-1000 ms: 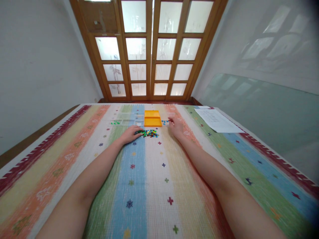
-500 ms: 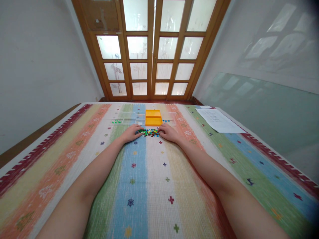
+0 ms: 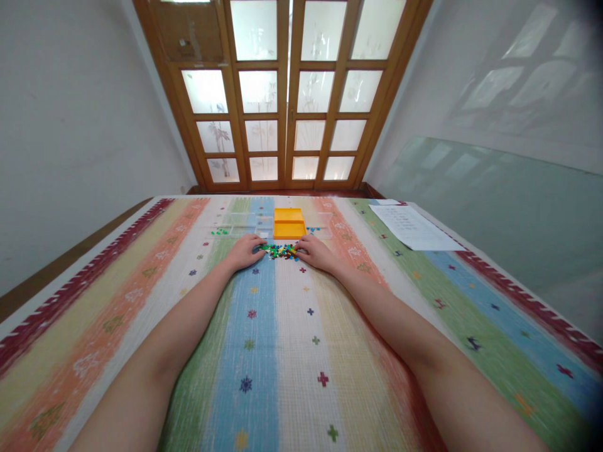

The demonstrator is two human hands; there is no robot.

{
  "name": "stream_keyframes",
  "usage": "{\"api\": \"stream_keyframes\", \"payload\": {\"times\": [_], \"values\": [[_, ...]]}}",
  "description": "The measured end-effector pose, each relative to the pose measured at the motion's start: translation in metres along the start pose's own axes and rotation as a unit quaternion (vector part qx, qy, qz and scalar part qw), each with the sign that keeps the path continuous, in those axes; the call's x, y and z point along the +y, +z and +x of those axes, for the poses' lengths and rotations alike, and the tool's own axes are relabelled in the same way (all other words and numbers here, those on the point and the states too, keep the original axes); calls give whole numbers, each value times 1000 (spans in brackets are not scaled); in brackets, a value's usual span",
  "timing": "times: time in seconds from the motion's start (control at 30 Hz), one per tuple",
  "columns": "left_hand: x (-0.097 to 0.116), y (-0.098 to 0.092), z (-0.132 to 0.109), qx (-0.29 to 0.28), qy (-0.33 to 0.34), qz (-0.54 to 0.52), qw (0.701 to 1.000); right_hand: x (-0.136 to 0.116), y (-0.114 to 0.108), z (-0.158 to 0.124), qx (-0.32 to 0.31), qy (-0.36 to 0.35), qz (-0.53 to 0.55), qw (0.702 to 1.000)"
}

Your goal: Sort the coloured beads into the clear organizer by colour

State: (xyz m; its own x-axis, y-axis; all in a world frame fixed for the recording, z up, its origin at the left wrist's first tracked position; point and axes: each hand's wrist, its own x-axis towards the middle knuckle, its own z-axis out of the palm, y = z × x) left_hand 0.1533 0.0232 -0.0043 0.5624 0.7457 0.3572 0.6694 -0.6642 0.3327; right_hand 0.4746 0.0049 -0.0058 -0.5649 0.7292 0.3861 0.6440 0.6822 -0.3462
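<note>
A small pile of tiny coloured pieces point(image 3: 281, 252) lies on the striped cloth point(image 3: 292, 351), far out in front of me. My left hand point(image 3: 244, 252) rests flat on the cloth at the pile's left edge, fingers stretched toward it. My right hand point(image 3: 316, 252) lies at the pile's right edge, its fingertips touching the pieces; the fingers look spread and I see nothing held. Just behind the pile stands an orange tray point(image 3: 289, 223).
A clear compartment box point(image 3: 240, 221) flanks the orange tray, with green pieces point(image 3: 219, 231) at its left and blue pieces point(image 3: 313, 230) at its right. A printed sheet of paper point(image 3: 412, 227) lies at the far right. Wooden glazed doors point(image 3: 289, 94) stand behind the table.
My right hand has come back from the blue pieces by the tray to the right edge of the pile. My left hand has stayed at the pile's left edge.
</note>
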Motion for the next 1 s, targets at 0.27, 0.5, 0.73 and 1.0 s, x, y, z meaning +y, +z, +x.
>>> {"api": "stream_keyframes", "payload": {"times": [0.27,0.5,0.73,1.0], "values": [[-3,2,1,2,-3,-6,1000,-9,-1,-1,22,18,-1,1000],[-2,2,1,-1,-3,-15,1000,-7,-3,-1,62,47,19,997],[1,2,2,-9,9,-20,1000,2,1,-2,108,114,58,986],[3,1,2,-11,17,-15,1000,13,1,1,186,151,82,967]]}}
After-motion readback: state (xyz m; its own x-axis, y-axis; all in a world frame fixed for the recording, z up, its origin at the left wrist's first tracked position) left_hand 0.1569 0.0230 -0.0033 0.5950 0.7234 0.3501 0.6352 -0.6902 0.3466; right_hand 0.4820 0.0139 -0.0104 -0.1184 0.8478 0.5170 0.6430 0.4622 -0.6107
